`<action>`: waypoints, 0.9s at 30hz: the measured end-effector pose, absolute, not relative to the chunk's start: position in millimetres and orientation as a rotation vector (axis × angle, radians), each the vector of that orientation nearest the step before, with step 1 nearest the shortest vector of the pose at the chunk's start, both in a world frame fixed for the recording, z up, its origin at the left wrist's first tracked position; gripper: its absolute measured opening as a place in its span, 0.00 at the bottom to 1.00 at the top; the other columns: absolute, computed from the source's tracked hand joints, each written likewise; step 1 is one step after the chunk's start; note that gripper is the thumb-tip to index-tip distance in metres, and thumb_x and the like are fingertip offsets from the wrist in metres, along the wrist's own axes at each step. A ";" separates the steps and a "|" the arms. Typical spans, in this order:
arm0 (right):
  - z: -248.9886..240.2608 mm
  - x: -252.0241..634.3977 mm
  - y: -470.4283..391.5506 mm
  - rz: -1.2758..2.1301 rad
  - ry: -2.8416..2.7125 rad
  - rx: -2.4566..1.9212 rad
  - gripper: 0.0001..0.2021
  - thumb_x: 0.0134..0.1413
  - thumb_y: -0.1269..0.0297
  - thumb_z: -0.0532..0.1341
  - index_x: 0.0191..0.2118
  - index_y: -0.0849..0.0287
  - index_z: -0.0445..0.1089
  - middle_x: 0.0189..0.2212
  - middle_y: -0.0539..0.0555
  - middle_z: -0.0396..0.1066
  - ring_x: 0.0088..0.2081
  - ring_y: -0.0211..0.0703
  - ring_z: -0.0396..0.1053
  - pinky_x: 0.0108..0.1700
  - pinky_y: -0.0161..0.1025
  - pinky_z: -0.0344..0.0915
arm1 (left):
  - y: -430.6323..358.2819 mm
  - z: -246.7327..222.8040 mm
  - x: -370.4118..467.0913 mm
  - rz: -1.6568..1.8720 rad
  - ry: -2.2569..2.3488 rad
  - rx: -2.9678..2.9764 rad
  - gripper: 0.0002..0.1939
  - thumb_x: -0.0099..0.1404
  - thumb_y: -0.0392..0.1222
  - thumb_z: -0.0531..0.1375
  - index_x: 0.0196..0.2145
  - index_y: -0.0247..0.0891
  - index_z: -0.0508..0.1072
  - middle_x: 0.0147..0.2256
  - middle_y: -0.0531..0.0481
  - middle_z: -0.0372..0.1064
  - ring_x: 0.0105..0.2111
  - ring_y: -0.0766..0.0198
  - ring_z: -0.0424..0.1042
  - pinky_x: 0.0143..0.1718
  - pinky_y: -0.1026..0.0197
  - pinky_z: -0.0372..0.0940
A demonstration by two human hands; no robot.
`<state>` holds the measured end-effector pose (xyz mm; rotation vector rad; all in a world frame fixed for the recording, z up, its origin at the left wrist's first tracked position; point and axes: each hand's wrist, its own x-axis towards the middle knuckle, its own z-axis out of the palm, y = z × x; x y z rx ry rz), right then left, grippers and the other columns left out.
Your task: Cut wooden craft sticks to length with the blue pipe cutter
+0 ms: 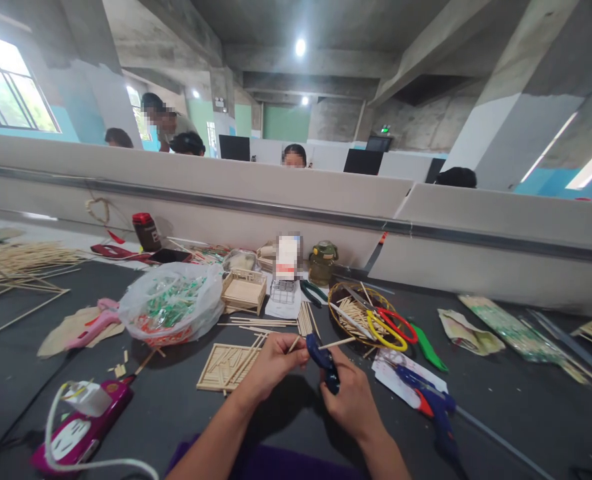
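Observation:
In the middle of the head view, my left hand (281, 360) pinches a thin wooden stick (339, 343) with thumb and fingertips. My right hand (349, 397) is wrapped round a dark blue hand tool (323, 357) that looks like small cutters; its jaws are hard to make out. The stick runs across the tool, and its far end sticks out to the right. Just left of my hands lies a flat stick-built tray (216, 370) with loose sticks on it. Behind it stands a small wooden stick-built box (245, 290).
A wicker basket (333, 307) holds sticks and scissors (389, 327). A blue glue gun (439, 413) lies at right, a pink glue gun (93, 327) at left. Nearby are a plastic bag (206, 280), a purple power strip (106, 413) with a white cable, and a green jar (323, 263). A partition (236, 180) closes the back.

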<state>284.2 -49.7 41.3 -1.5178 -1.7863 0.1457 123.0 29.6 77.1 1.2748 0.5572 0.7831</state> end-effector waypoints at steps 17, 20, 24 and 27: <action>39.2 288.7 -51.1 0.057 -1.813 -1.498 0.18 0.45 0.74 0.55 0.46 0.58 0.65 0.41 0.56 0.72 0.43 0.47 0.70 0.46 0.41 0.67 | 27.0 79.6 124.3 0.750 0.461 1.356 0.24 0.51 0.59 0.66 0.18 0.33 0.68 0.18 0.55 0.57 0.21 0.71 0.52 0.24 0.66 0.47; 36.7 288.9 -50.1 0.057 -1.803 -1.495 0.20 0.45 0.74 0.55 0.47 0.58 0.64 0.42 0.56 0.72 0.44 0.47 0.70 0.46 0.40 0.67 | 26.4 78.4 124.8 0.750 0.442 1.314 0.24 0.51 0.58 0.66 0.19 0.33 0.69 0.18 0.55 0.59 0.21 0.71 0.53 0.25 0.67 0.48; 37.3 289.4 -50.2 0.003 -1.788 -1.525 0.21 0.43 0.73 0.56 0.48 0.59 0.62 0.42 0.57 0.70 0.45 0.48 0.69 0.48 0.43 0.67 | 27.4 75.0 123.3 0.783 0.489 1.211 0.20 0.54 0.55 0.66 0.25 0.32 0.72 0.20 0.55 0.62 0.20 0.73 0.54 0.24 0.68 0.48; 39.6 289.1 -50.5 -0.008 -1.793 -1.550 0.20 0.42 0.73 0.56 0.46 0.59 0.62 0.40 0.56 0.70 0.42 0.48 0.70 0.46 0.44 0.68 | 28.5 74.5 121.3 0.775 0.521 1.169 0.17 0.57 0.52 0.65 0.29 0.33 0.73 0.21 0.54 0.64 0.19 0.74 0.52 0.22 0.68 0.44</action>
